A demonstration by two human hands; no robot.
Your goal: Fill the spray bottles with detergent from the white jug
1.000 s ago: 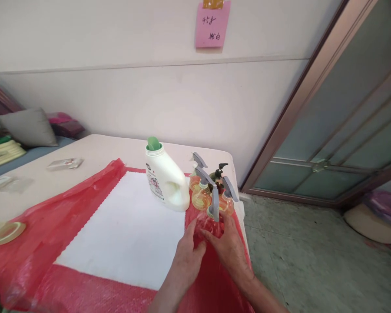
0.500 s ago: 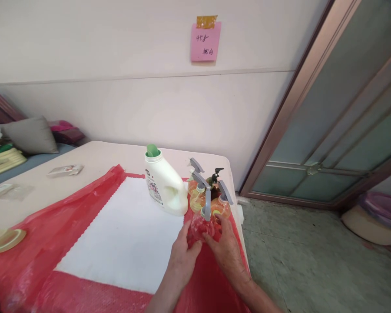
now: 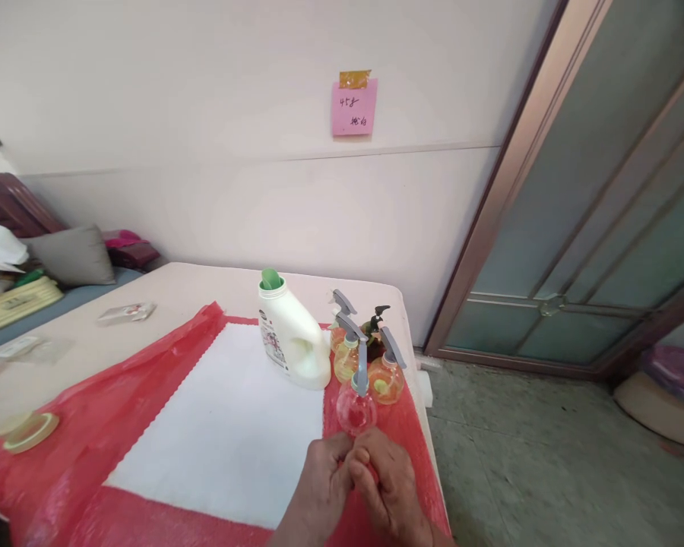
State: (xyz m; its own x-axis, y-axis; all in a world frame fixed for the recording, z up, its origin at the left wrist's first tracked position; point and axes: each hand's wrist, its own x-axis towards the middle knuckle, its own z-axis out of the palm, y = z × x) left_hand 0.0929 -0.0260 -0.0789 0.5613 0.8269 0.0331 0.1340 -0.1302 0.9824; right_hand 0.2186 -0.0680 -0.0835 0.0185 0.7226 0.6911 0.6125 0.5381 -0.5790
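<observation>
A round pink-tinted spray bottle point(image 3: 356, 410) with a grey trigger head stands upright on the red plastic sheet. Just in front of it, my left hand point(image 3: 324, 475) is closed, its fingers folded against my other hand. My right hand point(image 3: 388, 479) is closed too, its fingers curled over the left ones, and nothing shows between them. Behind the pink bottle stand a yellowish spray bottle point(image 3: 346, 363), an orange spray bottle point(image 3: 385, 381) and a dark bottle with a black head point(image 3: 375, 334). Another grey-headed bottle is partly hidden farther back.
A white detergent jug point(image 3: 293, 342) with a green spout insert stands on the white sheet point(image 3: 216, 425), left of the bottles. A pale yellow ring-shaped lid point(image 3: 31, 433) lies at the left. The table's right edge drops to a grey floor point(image 3: 507, 441).
My hands have let go of the pink spray bottle, drawn back toward me and come together. The camera view has tilted up slightly.
</observation>
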